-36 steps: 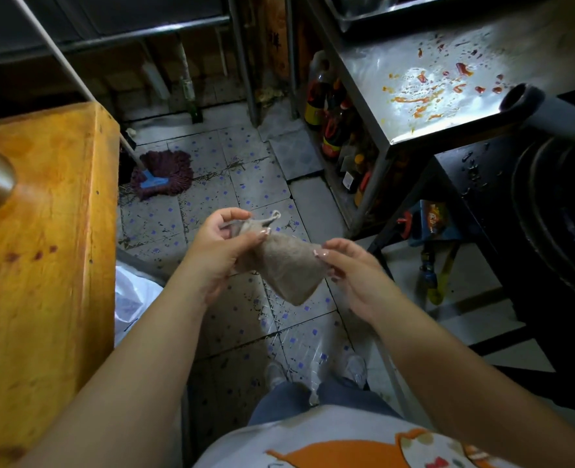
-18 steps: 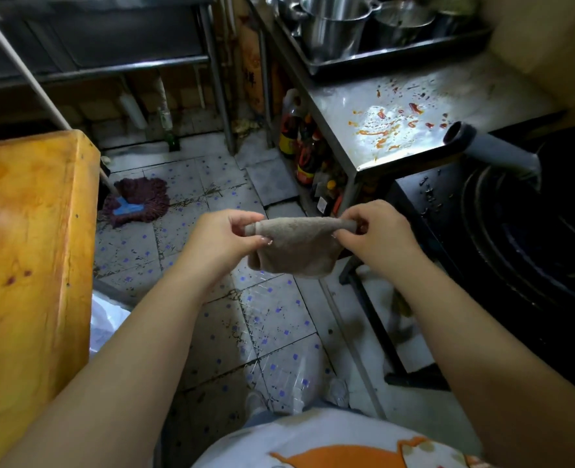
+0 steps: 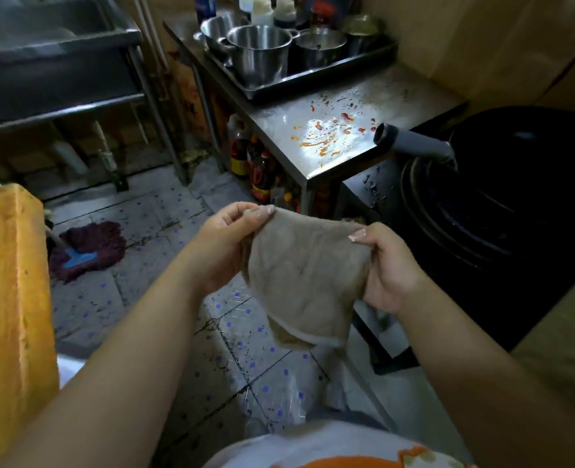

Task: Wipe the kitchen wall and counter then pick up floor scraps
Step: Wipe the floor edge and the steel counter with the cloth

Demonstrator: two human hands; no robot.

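Observation:
A grey-brown cloth hangs spread between both hands above the tiled floor. My left hand pinches its upper left corner, and my right hand grips its right edge. Beyond the hands stands a steel counter smeared with red and orange sauce stains. The beige wall rises behind the counter at the upper right. Small dark scraps dot the floor tiles.
A tray of steel pots sits at the counter's far end, bottles beneath it. A black wok with a grey handle is on the right. A mop head lies on the floor left, beside a yellow wooden block.
The cloth has been unfolded from a rolled strip into a wide sheet between both hands. The view has lifted toward the counter and pots.

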